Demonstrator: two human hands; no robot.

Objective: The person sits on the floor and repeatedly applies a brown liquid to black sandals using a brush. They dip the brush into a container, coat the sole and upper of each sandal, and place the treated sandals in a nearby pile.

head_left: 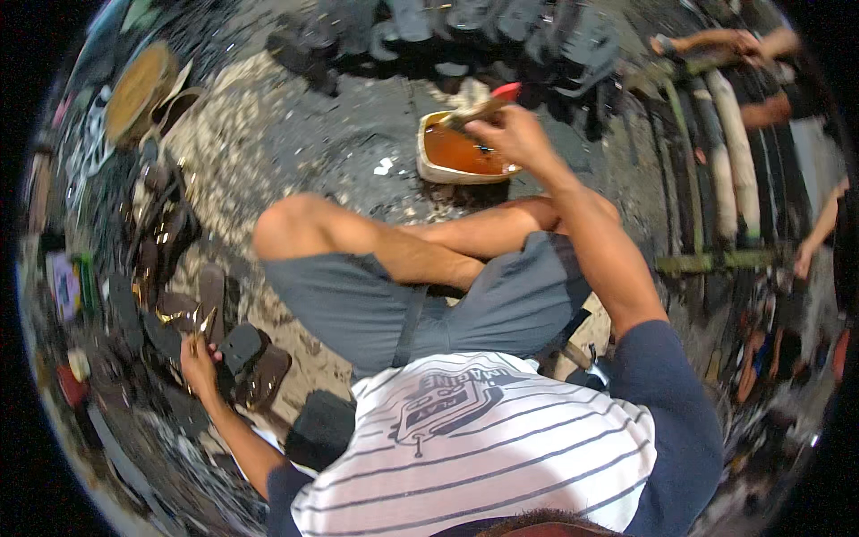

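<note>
My right hand (517,136) grips a brush (484,108) with a red-tipped handle. It holds the brush over the rim of a cut-down, pale yellow container (428,170). Amber liquid (456,154), like glue, lies inside the container in front of my crossed legs. At my left side, my left hand (199,360) has its fingers closed around a brown sandal with shiny gold straps (208,324). Blur hides exactly where the fingers grip it. Dark sandals and soles (266,374) lie close beside that hand.
A row of dark grey soles (470,20) curves along the far side. More footwear (161,215) is heaped at left, near a round tan stool (143,94). A wooden slatted rack (725,259) stands at right, with other people's arms (819,233) beyond it.
</note>
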